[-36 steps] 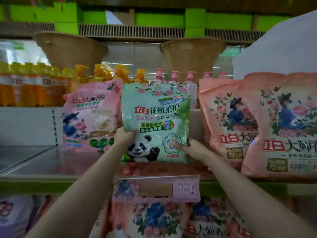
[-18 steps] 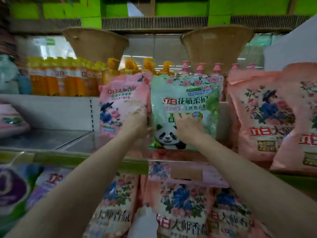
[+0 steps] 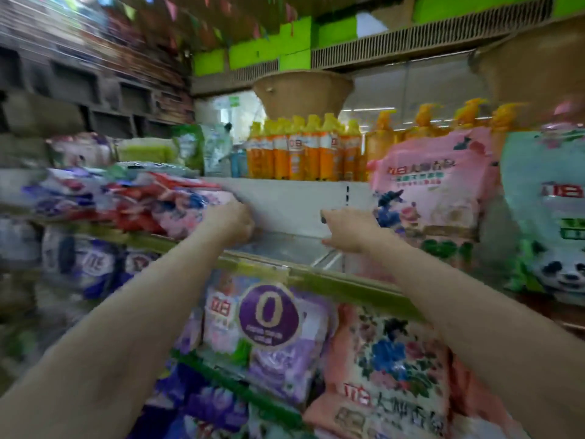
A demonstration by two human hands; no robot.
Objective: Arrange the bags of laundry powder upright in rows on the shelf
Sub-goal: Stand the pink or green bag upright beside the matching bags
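A pile of laundry powder bags [image 3: 133,198] lies flat at the left of the shelf [image 3: 285,248]. My left hand [image 3: 232,221] is at the right edge of the pile, against a pink bag [image 3: 190,217]; its fingers are hidden behind the back of the hand and blurred. My right hand [image 3: 343,229] hovers over the bare shelf floor with relaxed fingers and holds nothing. To the right an upright pink bag [image 3: 433,191] stands, and beyond it the green panda bag [image 3: 550,236] stands upright too.
Orange pump bottles [image 3: 304,153] line the ledge behind the shelf. The shelf below holds purple bags [image 3: 269,340] and pink floral bags [image 3: 389,375]. A woven basket [image 3: 300,93] hangs overhead. More bags fill the shelves at far left.
Both hands have let go of the green panda bag, which now stands at the right. The view and both hands have swung left, the left hand reaching the flat pile.
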